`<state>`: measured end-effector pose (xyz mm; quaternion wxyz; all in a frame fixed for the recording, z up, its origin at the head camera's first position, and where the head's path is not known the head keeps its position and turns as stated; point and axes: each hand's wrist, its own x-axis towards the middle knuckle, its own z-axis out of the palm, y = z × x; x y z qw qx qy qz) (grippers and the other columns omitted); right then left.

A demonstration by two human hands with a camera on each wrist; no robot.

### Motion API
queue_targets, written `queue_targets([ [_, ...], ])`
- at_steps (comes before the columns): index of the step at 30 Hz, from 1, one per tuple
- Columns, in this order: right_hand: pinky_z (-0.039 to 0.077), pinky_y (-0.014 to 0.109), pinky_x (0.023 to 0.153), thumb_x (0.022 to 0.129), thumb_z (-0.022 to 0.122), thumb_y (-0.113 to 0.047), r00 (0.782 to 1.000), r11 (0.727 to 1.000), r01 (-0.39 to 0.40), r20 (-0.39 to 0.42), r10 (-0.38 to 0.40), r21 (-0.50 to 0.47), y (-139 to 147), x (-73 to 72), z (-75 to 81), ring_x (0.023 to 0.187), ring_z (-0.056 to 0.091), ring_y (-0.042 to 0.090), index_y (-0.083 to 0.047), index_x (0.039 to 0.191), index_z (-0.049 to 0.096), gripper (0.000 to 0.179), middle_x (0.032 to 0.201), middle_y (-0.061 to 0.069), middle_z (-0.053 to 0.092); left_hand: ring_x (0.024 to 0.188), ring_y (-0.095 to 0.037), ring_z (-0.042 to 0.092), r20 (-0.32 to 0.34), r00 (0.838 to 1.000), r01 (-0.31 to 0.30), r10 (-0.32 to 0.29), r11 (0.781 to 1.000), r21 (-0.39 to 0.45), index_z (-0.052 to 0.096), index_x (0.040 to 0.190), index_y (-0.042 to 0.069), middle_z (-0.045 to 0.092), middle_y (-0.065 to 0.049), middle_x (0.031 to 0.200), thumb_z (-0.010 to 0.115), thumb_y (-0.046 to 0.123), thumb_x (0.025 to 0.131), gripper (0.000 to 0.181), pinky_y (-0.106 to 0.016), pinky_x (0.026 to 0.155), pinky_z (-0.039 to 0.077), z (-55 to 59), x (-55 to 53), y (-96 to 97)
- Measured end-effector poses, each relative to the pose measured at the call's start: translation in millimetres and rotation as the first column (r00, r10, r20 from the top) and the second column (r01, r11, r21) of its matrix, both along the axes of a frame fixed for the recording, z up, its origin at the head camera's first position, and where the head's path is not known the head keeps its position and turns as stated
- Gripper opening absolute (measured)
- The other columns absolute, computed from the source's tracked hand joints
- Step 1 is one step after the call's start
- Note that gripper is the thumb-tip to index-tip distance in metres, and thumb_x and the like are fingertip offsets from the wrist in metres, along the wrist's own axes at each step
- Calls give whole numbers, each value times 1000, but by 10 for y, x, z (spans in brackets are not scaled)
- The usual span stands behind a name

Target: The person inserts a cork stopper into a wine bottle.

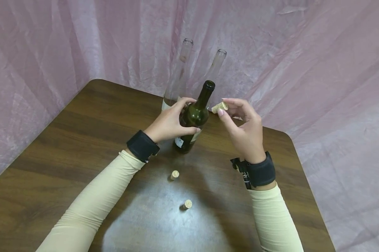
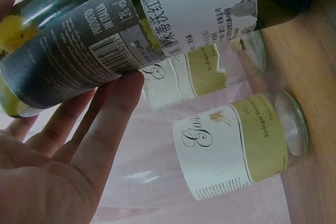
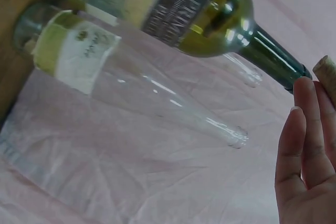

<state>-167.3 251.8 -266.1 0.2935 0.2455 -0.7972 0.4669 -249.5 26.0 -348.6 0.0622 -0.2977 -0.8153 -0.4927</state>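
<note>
My left hand (image 1: 172, 122) grips a dark green wine bottle (image 1: 198, 114) around its shoulder, thumb on the near side. The bottle stands on the table with its open mouth upward; its dark back label and a white sticker (image 2: 194, 14) face the left wrist camera. Between thumb and fingertips, my right hand (image 1: 244, 127) pinches a pale cork (image 1: 220, 107), held to the right of the bottle's neck and lower than its mouth. In the right wrist view the cork (image 3: 326, 74) shows at the right edge, close to the bottle's mouth.
Behind the green bottle stand two clear glass bottles, one at the left (image 1: 176, 77) and one at the right (image 1: 217, 64), both with white and yellow-green labels. Two corks stand on the wooden table nearer me, one farther (image 1: 175, 175), one closer (image 1: 187, 204). Pink curtain (image 1: 120, 42) hangs behind.
</note>
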Motion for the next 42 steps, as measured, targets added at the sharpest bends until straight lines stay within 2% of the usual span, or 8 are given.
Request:
queue_targets([
  [2,51,28,74,97,74,-17,1000,1000,2,-12,-2,-10,-30,-21,62,84,68,20,2,124,71,33,103,5,74,106,-15,62,2,1000,9,-9,1000,-1,48,151,29,62,2,119,89,51,75,89,-42,92,49,13,10,-4],
  [5,50,28,74,98,73,-15,1000,1000,-6,-27,5,-22,-64,-45,138,83,68,20,3,124,70,32,103,7,75,105,-14,63,1,1000,23,-23,1000,-7,48,150,28,63,3,118,88,53,75,89,-42,91,50,25,15,-6],
  [12,51,29,80,98,72,-13,999,999,14,-33,-16,-46,-110,-76,252,85,68,19,4,126,70,33,105,9,74,104,-15,64,2,998,57,-57,998,-25,48,149,27,65,3,116,88,55,74,90,-42,90,51,28,24,-17],
  [19,52,30,84,97,74,-13,998,997,34,-45,-37,-67,-137,-166,341,84,68,20,3,127,70,34,106,10,73,104,-13,64,-21,996,88,-89,996,-21,49,147,25,65,4,113,89,53,75,88,-38,89,51,31,37,4],
  [31,54,31,84,98,73,-24,996,999,29,-85,-28,16,-157,-274,397,84,70,19,3,126,72,39,107,6,74,110,-12,63,-29,991,131,-131,991,-17,49,146,22,66,3,119,89,50,76,86,-37,92,50,53,62,20],
  [36,55,32,86,99,73,-24,997,997,19,-77,-14,73,-154,-308,389,86,70,19,2,126,74,38,106,5,74,111,-12,63,-24,990,138,-138,990,-11,49,147,22,66,3,120,89,51,76,87,-37,93,50,49,62,16],
  [42,53,32,85,99,73,-25,1000,993,14,-25,-11,113,-165,-344,387,85,70,18,-4,124,77,34,108,0,74,111,-12,62,-23,991,132,-133,991,-9,48,147,23,65,4,120,88,54,75,87,-38,93,50,30,47,12],
])
